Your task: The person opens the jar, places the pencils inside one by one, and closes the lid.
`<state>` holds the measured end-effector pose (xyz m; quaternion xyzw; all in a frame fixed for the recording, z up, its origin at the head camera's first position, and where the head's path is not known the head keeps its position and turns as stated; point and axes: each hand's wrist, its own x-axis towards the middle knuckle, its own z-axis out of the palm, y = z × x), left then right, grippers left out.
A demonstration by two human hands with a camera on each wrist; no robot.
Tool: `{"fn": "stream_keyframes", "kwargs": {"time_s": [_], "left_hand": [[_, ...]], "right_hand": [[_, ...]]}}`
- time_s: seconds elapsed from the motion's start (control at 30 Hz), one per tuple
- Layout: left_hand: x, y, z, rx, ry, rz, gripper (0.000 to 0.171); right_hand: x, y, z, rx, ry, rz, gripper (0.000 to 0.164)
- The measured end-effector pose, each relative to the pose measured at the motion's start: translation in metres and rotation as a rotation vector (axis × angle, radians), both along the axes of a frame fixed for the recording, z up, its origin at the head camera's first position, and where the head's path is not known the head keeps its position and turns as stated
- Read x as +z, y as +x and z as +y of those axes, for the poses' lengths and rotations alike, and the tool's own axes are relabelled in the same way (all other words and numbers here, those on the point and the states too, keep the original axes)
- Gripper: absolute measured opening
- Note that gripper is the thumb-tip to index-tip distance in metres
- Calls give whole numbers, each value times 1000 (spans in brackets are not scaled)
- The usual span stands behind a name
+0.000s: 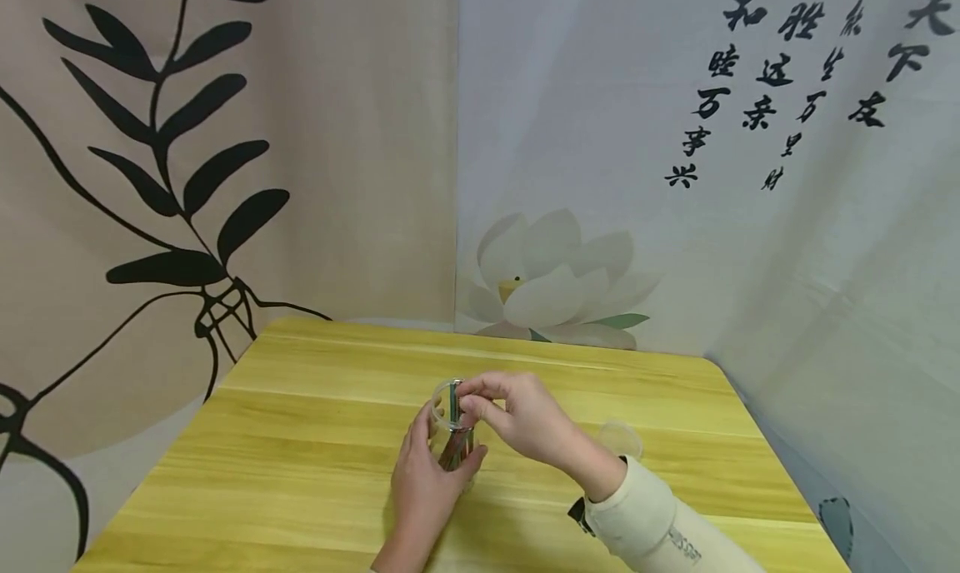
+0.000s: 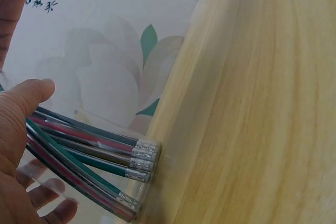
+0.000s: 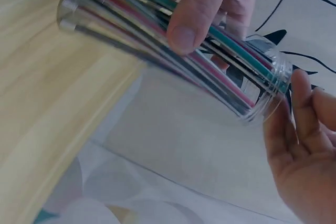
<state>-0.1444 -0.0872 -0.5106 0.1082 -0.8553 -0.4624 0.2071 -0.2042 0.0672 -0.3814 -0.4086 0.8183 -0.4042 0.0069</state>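
Note:
A clear cylindrical jar (image 1: 435, 415) stands above the wooden table with several pencils (image 3: 210, 72) in dark, red and green leaning inside it. Their silver ferrules (image 2: 137, 175) are at the bottom of the jar. My left hand (image 1: 431, 473) grips the jar round its middle, thumb on the near side. At the jar's mouth is my right hand (image 1: 517, 415), its thumb and forefinger close together in the head view. In the right wrist view, the fingertips touch or nearly touch the rim beside a green pencil's end, with nothing plainly pinched.
A clear round lid (image 1: 621, 440) lies on the yellow wooden table (image 1: 300, 440), just beyond my right wrist. Behind the table hang cloth curtains (image 1: 375, 156) printed with leaves, a flower and writing.

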Motion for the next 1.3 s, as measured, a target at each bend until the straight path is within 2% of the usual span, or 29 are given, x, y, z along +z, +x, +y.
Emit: {"fn": "stream_keyframes", "kwargs": {"time_s": [0.07, 0.2, 0.3, 0.37, 0.53, 0.77, 0.8, 0.87, 0.97, 1.03, 1.1, 1.17, 1.3], "left_hand": [[1, 0, 0, 2, -1, 5, 96], [2, -1, 0, 13, -10, 4, 97], [3, -1, 0, 15, -12, -2, 98], [3, -1, 0, 16, -9, -5, 98], [4, -1, 0, 15, -9, -3, 97], [3, -1, -1, 7, -4, 9, 98], [3, -2, -1, 8, -1, 9, 98], [2, -2, -1, 13, 0, 8, 98], [1, -3, -2, 22, -6, 17, 99], [1, -2, -2, 25, -8, 18, 99], [1, -1, -2, 18, -4, 6, 100], [2, 0, -1, 8, 5, -20, 101], [2, 2, 1, 6, 22, -40, 102]], "right_hand": [[-1, -1, 0, 0, 38, 140, 20], [-4, -3, 1, -25, 192, 430, 23], [-5, -3, 1, -19, 306, 523, 29], [-4, -3, 0, -17, 348, 535, 27], [-3, -1, 0, -34, 374, 482, 18], [0, 0, 3, -15, 385, 329, 16], [1, 1, 4, -12, 380, 335, 16], [2, 1, 4, 6, 387, 398, 17], [5, -1, 3, 52, 407, 585, 24], [7, -2, 2, 75, 419, 656, 27], [7, -2, 2, 76, 416, 622, 27], [6, -1, 4, 70, 386, 548, 24], [2, 2, 13, 55, 254, 443, 19]]}}
